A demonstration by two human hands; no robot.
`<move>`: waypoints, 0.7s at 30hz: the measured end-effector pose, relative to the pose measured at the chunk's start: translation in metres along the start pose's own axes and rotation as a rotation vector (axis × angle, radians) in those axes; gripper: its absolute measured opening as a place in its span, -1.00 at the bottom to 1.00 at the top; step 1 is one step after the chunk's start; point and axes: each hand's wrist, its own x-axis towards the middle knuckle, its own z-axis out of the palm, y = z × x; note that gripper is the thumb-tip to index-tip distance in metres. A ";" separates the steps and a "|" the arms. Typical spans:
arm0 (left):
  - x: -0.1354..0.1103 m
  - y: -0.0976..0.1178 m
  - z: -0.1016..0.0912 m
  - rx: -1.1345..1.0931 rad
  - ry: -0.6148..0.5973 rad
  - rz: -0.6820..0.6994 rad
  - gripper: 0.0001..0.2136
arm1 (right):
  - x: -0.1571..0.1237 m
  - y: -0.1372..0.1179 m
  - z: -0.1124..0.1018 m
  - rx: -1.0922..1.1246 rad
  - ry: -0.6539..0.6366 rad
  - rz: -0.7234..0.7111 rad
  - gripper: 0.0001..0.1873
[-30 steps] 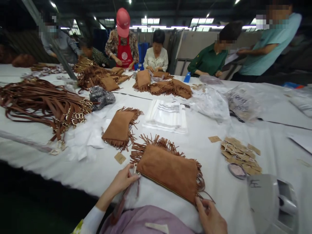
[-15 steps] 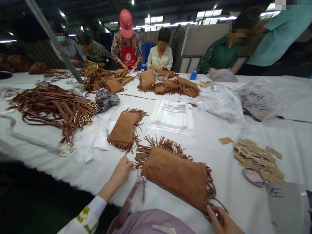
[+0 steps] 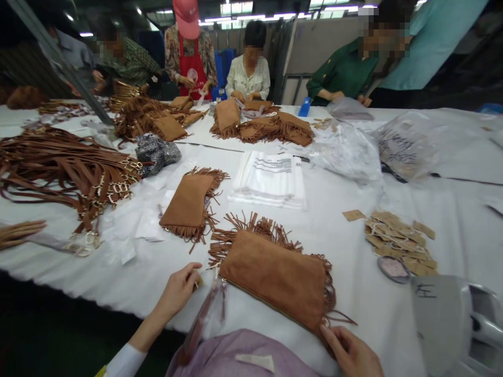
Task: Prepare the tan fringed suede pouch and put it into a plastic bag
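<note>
Left hand (image 3: 178,290) pinching a small tag (image 3: 198,281) beside the fringed pouch (image 3: 275,275); right hand (image 3: 349,353) gripping its fringe corner

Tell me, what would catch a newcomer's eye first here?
Probably the brown fringed suede pouch lying right in front, with the left hand pinching a small tag at its corner and the right hand at its near right fringe. Next, the big heap of brown straps with gold buckles at far left.

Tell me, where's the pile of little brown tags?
In the head view, the tags lie on the right side of the white table, right of the fringed pouch and just behind a small round dish.
</note>
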 end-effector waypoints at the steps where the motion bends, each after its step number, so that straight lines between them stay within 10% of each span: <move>1: 0.001 -0.001 0.002 0.024 0.014 -0.009 -0.69 | -0.001 0.000 -0.001 0.062 -0.008 0.063 -0.51; 6: 0.014 -0.014 -0.003 0.250 0.130 0.229 -0.71 | -0.013 0.004 -0.009 0.264 0.227 0.301 -0.45; 11: 0.025 -0.010 -0.017 0.423 0.416 0.164 -0.67 | -0.035 0.011 0.002 0.465 0.043 0.494 -0.51; 16: 0.007 0.003 0.012 -0.008 -0.060 -0.211 -0.64 | -0.050 -0.001 0.015 0.880 -0.032 0.734 -0.56; 21: 0.009 0.032 0.053 -0.498 -0.190 -0.344 -0.55 | -0.032 -0.017 0.023 1.023 0.087 0.644 -0.55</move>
